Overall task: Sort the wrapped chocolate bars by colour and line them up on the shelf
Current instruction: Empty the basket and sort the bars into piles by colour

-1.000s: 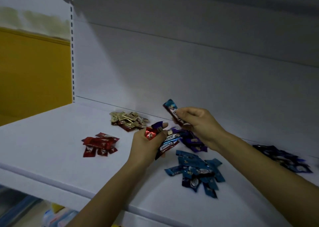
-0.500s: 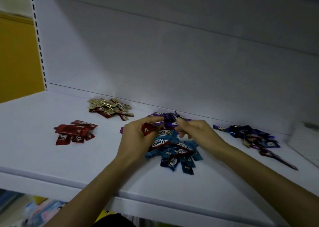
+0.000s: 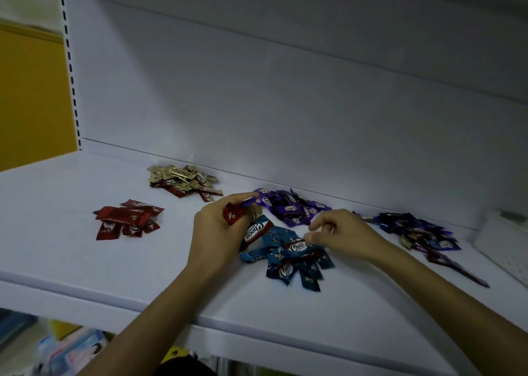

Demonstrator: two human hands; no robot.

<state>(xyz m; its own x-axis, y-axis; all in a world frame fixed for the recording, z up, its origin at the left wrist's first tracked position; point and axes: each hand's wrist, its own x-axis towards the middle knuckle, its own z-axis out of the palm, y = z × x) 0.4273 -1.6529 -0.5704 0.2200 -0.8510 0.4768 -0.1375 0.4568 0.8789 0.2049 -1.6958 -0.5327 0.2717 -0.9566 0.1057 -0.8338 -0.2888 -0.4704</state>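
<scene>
On the white shelf [image 3: 85,258] lie piles of wrapped chocolate bars: red [image 3: 125,218] at the left, gold [image 3: 180,179] behind it, purple [image 3: 288,207] at the back centre, light blue [image 3: 288,258] in front of that. A dark unsorted heap [image 3: 414,229] lies to the right. My left hand [image 3: 217,232] grips a small bunch of bars, a red one, a purple one and a brown-and-blue one showing. My right hand [image 3: 343,235] hovers over the blue pile's right side, fingers loosely curled, with no bar seen in them.
The shelf's white back wall rises right behind the piles. A white tray-like object [image 3: 503,241] sits at the far right. A perforated upright [image 3: 70,69] and a yellow wall stand at the left. Packaged goods show on the level below.
My right hand held a blue bar up a second ago; it has come down to the blue pile and no longer holds it. My left hand keeps its bunch.
</scene>
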